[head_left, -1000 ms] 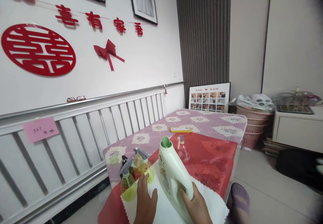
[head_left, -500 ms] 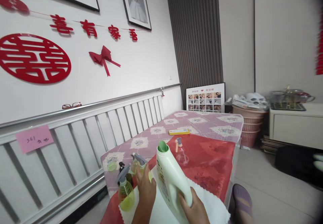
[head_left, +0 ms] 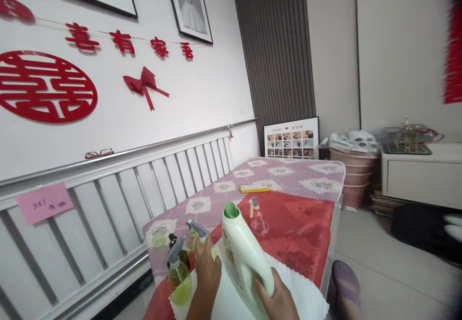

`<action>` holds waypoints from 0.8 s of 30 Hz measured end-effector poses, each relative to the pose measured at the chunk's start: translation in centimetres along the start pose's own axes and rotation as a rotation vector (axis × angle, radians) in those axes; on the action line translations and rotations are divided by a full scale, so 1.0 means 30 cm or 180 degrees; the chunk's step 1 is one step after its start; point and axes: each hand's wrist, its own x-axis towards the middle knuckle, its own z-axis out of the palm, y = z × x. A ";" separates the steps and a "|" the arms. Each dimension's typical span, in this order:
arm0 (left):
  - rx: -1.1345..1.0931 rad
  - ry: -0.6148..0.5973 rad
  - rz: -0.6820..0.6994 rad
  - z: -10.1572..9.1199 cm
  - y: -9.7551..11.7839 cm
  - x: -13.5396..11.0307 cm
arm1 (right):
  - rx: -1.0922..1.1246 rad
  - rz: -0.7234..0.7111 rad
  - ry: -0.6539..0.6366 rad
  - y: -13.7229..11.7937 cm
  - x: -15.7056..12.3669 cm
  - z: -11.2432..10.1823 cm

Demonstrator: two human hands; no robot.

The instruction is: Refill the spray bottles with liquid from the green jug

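Observation:
My right hand (head_left: 277, 295) is closed round the handle of a pale green laundry detergent bottle (head_left: 249, 257). This bottle leans to the left, its green-lined mouth uncapped and pointing up. My left hand (head_left: 209, 268) has its fingers around a spray bottle (head_left: 195, 232) with a grey trigger head and yellow-green liquid; the hand hides much of it. Left of that hand stands another spray bottle (head_left: 179, 281) of yellow-green liquid, and a dark pump bottle (head_left: 183, 255) is partly hidden behind it. A clear spray bottle (head_left: 260, 223) with a peach trigger stands beyond the detergent.
Under the bottles lie a white cloth (head_left: 294, 284) and a red cloth (head_left: 299, 233) on a purple patterned tablecloth (head_left: 249, 173). A green cap (head_left: 159, 239) sits near the left edge, a yellow box (head_left: 254, 188) farther back. A white radiator (head_left: 119, 214) borders the table.
The view has shifted slightly to the right. Both hands keep almost the same position, and the detergent bottle stays tilted as before.

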 end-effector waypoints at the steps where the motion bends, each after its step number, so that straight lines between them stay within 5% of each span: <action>1: 0.0017 -0.0004 0.0014 0.001 -0.001 -0.001 | -0.0008 -0.0005 0.0006 0.001 -0.001 0.000; 24: -0.0401 -0.0322 0.0184 -0.074 0.005 -0.102 | 0.0160 -0.0139 0.0247 -0.024 -0.016 -0.008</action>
